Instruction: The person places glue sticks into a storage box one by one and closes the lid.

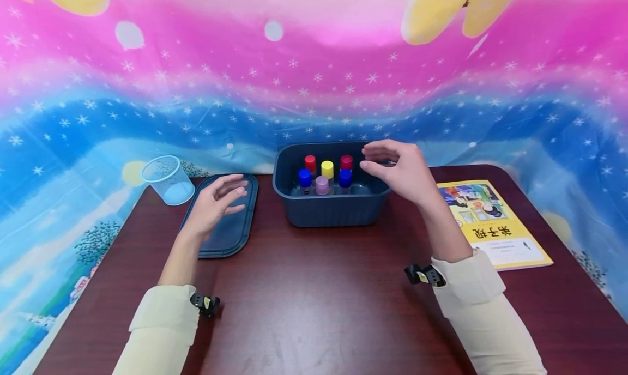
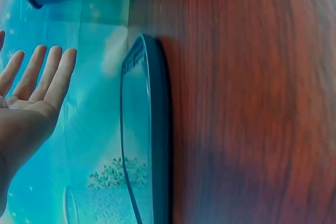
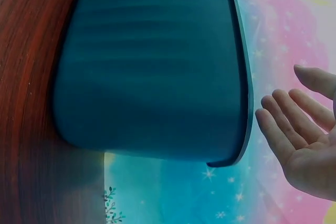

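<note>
The small bottles (image 1: pixel 325 174) stand close together in the dark blue tub (image 1: pixel 333 211), caps up: red, yellow, blue and lilac, nearly touching. My worry is that a hand coming down among them would knock a neighbour over, since there looks to be little room for fingers between the caps. The tub itself could slide on the smooth table (image 1: pixel 314 298) if bumped on its rim.

The right hand (image 1: pixel 399 170) hovers above the tub's right edge, its fingers (image 1: pixel 378 159) loosely spread and slightly bent, holding nothing; the nearest red cap (image 1: pixel 346 162) sits just to the left of the fingertips and below them. From the wrist view the palm (image 3: pixel 310 150) is bare and clear of the tub wall (image 3: pixel 152 77).

The left hand (image 1: pixel 216 200) floats over the flat blue lid (image 1: pixel 240 222), fingers (image 2: pixel 50 72) straight and apart, gripping nothing; whether it grazes the lid I cannot tell. Beyond its fingertips stands a clear plastic cup (image 1: pixel 167 180). Right of the right hand lies a yellow booklet (image 1: pixel 495 225).
</note>
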The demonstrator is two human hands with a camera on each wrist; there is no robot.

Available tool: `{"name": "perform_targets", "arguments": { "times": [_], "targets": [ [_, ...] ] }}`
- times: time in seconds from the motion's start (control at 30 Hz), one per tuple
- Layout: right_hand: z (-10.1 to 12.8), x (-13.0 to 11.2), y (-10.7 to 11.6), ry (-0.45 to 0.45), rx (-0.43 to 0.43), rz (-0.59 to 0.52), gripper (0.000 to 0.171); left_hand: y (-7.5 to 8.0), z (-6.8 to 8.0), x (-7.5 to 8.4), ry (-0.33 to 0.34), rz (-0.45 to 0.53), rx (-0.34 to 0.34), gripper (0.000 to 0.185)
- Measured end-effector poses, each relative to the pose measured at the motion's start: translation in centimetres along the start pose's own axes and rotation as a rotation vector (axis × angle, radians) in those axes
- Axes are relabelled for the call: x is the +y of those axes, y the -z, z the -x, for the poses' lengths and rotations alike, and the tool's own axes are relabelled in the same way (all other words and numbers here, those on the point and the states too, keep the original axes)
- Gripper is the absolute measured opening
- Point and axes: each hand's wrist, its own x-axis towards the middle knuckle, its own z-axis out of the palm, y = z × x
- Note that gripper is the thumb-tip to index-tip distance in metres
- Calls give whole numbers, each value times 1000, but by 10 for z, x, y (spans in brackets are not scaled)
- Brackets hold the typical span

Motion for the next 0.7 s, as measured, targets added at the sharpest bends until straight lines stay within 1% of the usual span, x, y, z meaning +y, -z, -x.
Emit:
{"name": "perform_targets", "arguments": {
  "times": [0.17,0.3,0.4,0.57,0.7],
  "targets": [
    [3,7,5,-14,25,-15,39,11,8,-4,13,-39,23,55],
    [7,16,13,-45,34,-20,42,22,14,-6,41,-94,27,57],
    [11,21,20,-62,54,-24,43,30,18,-8,71,-150,49,60],
    [14,30,25,-98,100,-43,42,45,22,-15,123,-242,114,65],
    [16,35,28,-124,94,-37,44,54,26,-22,147,-310,182,66]
  ]
}}
